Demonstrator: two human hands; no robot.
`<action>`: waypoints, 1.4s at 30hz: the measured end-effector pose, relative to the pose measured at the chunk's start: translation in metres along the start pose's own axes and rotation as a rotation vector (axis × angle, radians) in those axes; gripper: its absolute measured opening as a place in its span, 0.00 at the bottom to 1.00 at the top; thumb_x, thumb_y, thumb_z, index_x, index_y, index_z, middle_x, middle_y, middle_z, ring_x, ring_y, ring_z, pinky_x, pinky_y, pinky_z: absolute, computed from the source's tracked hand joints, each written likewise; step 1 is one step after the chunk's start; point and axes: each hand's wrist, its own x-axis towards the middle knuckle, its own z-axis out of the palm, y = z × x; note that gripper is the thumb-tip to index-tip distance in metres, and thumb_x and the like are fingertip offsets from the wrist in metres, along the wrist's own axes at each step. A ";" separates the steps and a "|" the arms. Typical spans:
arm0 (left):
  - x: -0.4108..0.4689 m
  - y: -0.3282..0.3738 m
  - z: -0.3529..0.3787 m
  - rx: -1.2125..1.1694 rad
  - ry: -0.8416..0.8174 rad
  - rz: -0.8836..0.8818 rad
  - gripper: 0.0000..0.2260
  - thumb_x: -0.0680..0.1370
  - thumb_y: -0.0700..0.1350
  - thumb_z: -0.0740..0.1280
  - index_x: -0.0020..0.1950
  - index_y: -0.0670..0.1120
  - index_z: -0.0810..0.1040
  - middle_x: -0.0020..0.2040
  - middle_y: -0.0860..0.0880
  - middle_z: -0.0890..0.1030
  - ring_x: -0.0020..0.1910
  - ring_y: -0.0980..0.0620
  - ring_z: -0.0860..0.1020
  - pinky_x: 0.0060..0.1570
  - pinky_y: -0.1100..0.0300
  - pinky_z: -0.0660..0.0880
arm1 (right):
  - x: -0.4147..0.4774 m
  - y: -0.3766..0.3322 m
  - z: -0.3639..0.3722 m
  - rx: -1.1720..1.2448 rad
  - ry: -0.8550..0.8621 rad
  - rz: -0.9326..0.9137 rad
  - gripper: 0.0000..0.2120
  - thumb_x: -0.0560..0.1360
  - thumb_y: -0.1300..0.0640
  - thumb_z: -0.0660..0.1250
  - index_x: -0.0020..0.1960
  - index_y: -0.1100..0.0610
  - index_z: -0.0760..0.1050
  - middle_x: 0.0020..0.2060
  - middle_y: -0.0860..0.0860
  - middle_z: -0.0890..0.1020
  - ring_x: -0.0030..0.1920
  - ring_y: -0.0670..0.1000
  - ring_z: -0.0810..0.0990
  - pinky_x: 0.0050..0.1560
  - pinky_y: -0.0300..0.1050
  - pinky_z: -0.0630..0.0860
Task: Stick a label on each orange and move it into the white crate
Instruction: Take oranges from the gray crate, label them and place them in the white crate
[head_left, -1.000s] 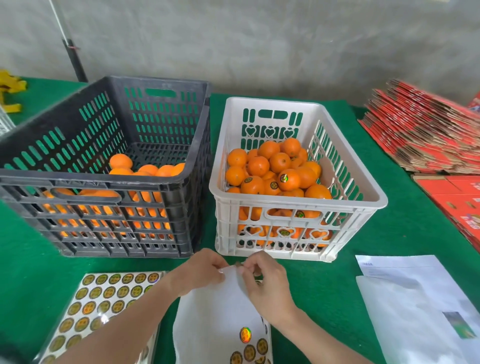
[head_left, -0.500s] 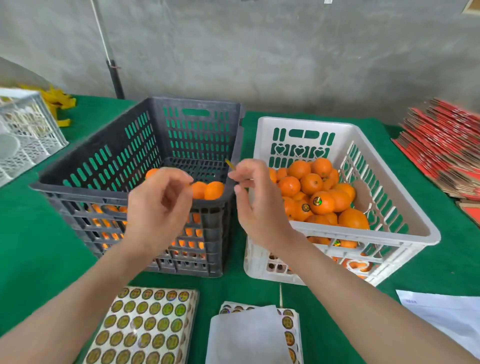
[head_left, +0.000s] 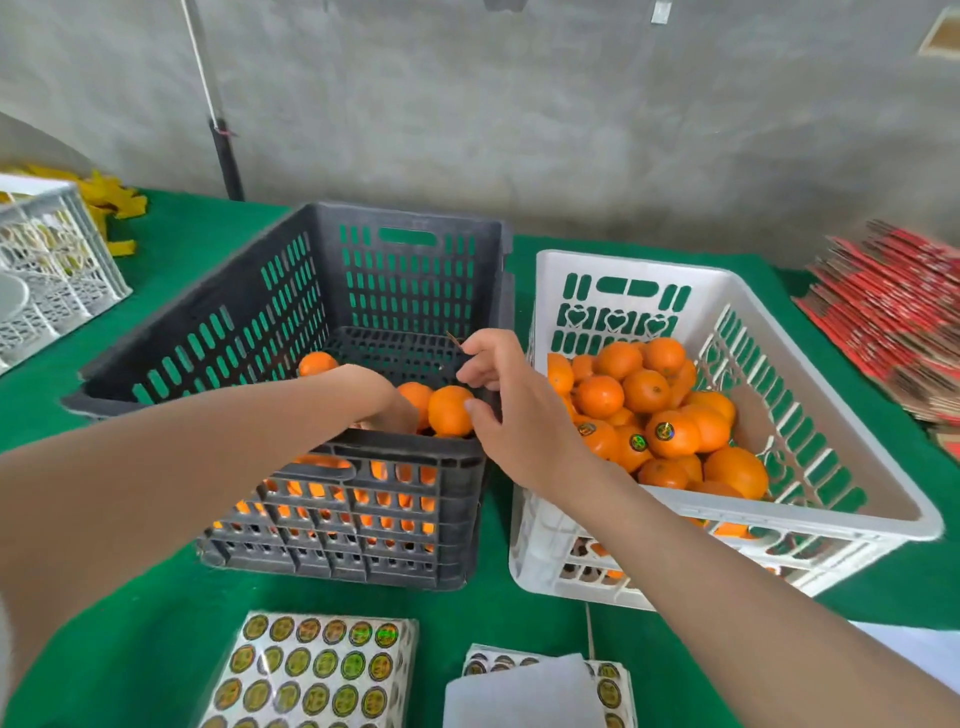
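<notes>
Head: left hand (head_left: 382, 402) inside black crate (head_left: 363, 447)

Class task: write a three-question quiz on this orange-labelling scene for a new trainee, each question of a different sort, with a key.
1. True or false: some oranges in the white crate already carry labels.
2. Multiple choice: where is the left hand reaching? A) into the dark crate; B) into the white crate; C) onto a sticker sheet.
3. Fill in the blank: the right hand pinches a small ____ between thumb and finger, over the dark crate.

Key: 1 true; 2 A; 3 label.
</notes>
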 end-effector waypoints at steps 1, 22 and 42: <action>0.007 -0.003 0.002 -0.003 -0.032 -0.055 0.22 0.83 0.54 0.52 0.73 0.46 0.64 0.73 0.48 0.67 0.69 0.46 0.67 0.62 0.51 0.64 | 0.000 0.000 0.000 -0.001 0.003 0.002 0.21 0.74 0.67 0.62 0.63 0.52 0.62 0.50 0.49 0.75 0.50 0.50 0.76 0.53 0.54 0.75; -0.090 0.012 0.015 -1.635 0.532 0.629 0.33 0.58 0.29 0.73 0.57 0.54 0.73 0.55 0.45 0.80 0.49 0.41 0.82 0.39 0.53 0.79 | -0.041 -0.025 -0.051 0.820 0.259 0.304 0.03 0.76 0.62 0.64 0.43 0.58 0.72 0.44 0.56 0.80 0.53 0.54 0.80 0.52 0.48 0.80; -0.103 0.119 0.032 -2.096 0.240 0.576 0.25 0.69 0.54 0.66 0.62 0.42 0.74 0.43 0.41 0.81 0.31 0.47 0.76 0.28 0.62 0.74 | -0.074 -0.028 -0.121 0.248 -0.243 0.230 0.06 0.76 0.55 0.65 0.41 0.47 0.74 0.50 0.48 0.75 0.53 0.44 0.74 0.56 0.39 0.71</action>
